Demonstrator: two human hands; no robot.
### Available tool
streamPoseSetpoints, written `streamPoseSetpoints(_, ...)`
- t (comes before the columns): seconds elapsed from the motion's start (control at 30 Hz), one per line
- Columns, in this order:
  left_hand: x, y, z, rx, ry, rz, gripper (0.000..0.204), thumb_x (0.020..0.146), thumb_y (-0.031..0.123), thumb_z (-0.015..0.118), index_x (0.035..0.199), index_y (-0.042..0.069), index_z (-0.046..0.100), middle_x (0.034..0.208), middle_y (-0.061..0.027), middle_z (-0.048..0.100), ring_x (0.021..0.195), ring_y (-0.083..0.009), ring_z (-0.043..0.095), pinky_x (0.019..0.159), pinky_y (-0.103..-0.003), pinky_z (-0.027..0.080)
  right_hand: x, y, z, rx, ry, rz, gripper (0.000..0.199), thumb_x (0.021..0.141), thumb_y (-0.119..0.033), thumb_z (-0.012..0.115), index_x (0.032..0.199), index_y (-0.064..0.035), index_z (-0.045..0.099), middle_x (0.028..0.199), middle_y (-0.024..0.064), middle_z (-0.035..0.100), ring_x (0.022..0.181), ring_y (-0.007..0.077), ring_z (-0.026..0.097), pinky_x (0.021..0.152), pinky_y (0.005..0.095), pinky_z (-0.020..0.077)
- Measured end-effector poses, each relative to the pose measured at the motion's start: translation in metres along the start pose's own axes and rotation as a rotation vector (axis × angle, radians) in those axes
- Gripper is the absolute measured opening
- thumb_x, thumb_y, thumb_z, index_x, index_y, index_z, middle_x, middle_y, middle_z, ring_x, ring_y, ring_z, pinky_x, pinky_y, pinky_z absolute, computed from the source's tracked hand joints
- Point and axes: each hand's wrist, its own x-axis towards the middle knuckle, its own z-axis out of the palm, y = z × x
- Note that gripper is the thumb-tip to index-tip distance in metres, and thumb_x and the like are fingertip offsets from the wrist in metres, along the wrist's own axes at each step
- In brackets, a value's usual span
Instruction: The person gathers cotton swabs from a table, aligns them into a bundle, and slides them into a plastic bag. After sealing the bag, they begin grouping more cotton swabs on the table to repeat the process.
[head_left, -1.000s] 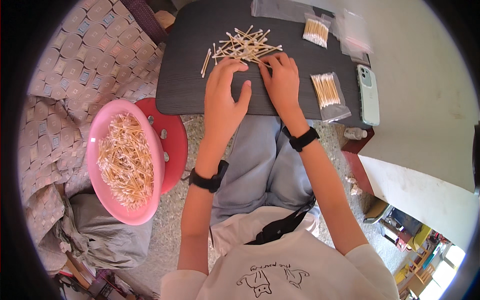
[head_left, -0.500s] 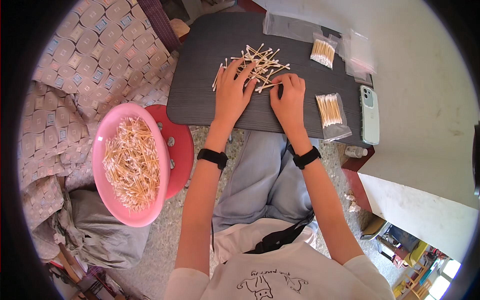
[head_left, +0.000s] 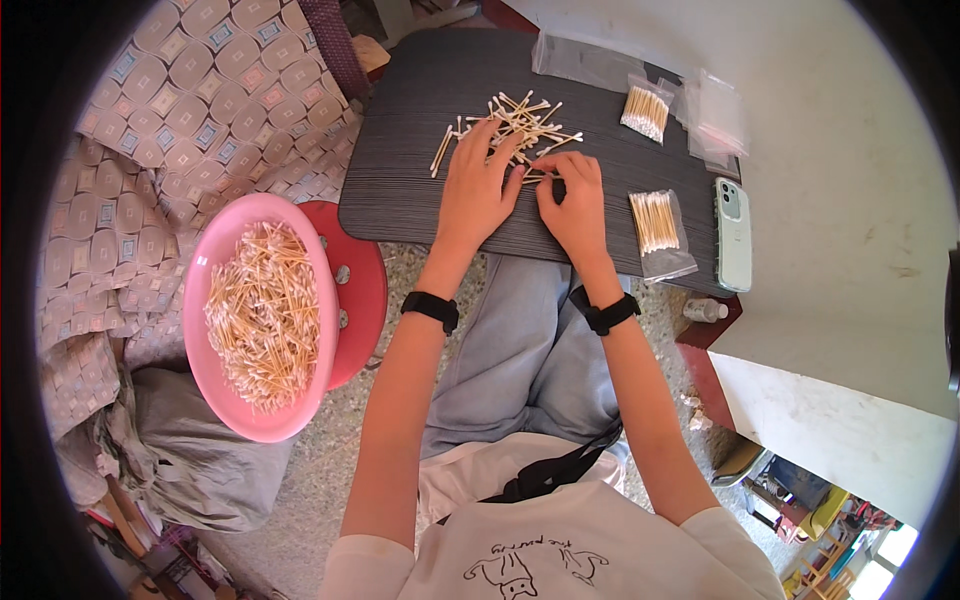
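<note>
A loose pile of cotton swabs (head_left: 522, 118) with wooden sticks and white tips lies on the dark tabletop (head_left: 420, 85). Over the pile's near left side rests my left hand (head_left: 477, 192), its fingers stretched out and partly apart, touching the swabs. My right hand (head_left: 577, 195) is curled at the near right of the pile. Its thumb and forefinger pinch a few swabs whose ends point toward my left thumb; the exact grip is partly hidden by the fingers. A filled clear bag of swabs (head_left: 655, 222) lies to the right of that hand.
Another filled bag (head_left: 646, 110) lies farther back, beside flat clear bags (head_left: 715, 115). One long clear bag (head_left: 585, 62) is at the far edge. A phone (head_left: 733, 235) lies by the wall. At left, a pink basin (head_left: 202, 330) full of swabs stands on a red stool (head_left: 362, 300).
My right hand has shifted slightly left, and its pinching fingertips are now closer to my left thumb. The left hand stays over the pile. The whole view has shifted a little.
</note>
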Motion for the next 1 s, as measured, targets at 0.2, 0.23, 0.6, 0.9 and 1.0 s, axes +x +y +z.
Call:
streamPoseSetpoints(0.2,-0.003,0.001,-0.004,-0.071,-0.043,0.022,0.046,0.082,0.018,0.068,0.126,0.010,0.055,0.135,-0.0158,0.047,0.128,-0.0365,0.044,0.107,-0.045,0.036,-0.001,-0.003,0.001,-0.107,0.011,0.025,0.020,0.078,0.004,0.059,0.095,-0.0033,0.068,0.103,0.0091,0.059,0.092,0.0290,0.054,0.080,0.0404,0.0472)
streamPoseSetpoints(0.23,-0.003,0.001,-0.004,-0.072,-0.043,0.025,0.046,0.082,0.018,0.068,0.126,0.010,0.055,0.135,-0.0158,0.047,0.128,-0.0365,0.044,0.107,-0.045,0.036,-0.002,-0.002,0.001,-0.109,0.014,0.026,0.020,0.078,0.004,0.059,0.095,-0.0033,0.068,0.103,0.0091,0.059,0.092,0.0290,0.054,0.080,0.0404,0.0472)
streamPoseSetpoints(0.6,-0.002,-0.005,-0.006,-0.141,-0.038,0.062,0.046,0.077,0.011,0.067,0.122,0.011,0.056,0.128,-0.0145,0.050,0.126,-0.0359,0.044,0.112,-0.050,0.030,-0.002,-0.002,-0.002,0.053,0.037,0.093,0.016,0.075,0.007,0.059,0.083,-0.0035,0.068,0.077,0.0070,0.061,0.075,0.0254,0.055,0.067,0.0360,0.0475)
streamPoseSetpoints(0.9,0.000,0.002,-0.008,-0.162,-0.016,0.058,0.039,0.075,0.001,0.063,0.113,0.009,0.060,0.125,-0.0131,0.052,0.123,-0.0363,0.046,0.103,-0.046,0.038,0.000,0.000,-0.005,0.069,0.062,0.111,0.013,0.075,0.007,0.058,0.078,-0.0034,0.066,0.069,0.0078,0.058,0.068,0.0245,0.053,0.062,0.0359,0.0446)
streamPoseSetpoints(1.0,-0.001,-0.001,-0.009,-0.191,-0.019,0.014,0.029,0.074,0.002,0.064,0.102,0.008,0.062,0.121,-0.0128,0.053,0.118,-0.0357,0.049,0.099,-0.045,0.041,-0.001,-0.002,-0.005,0.070,0.048,0.113,0.013,0.076,0.006,0.058,0.078,-0.0035,0.066,0.069,0.0081,0.058,0.067,0.0249,0.053,0.063,0.0355,0.0450)
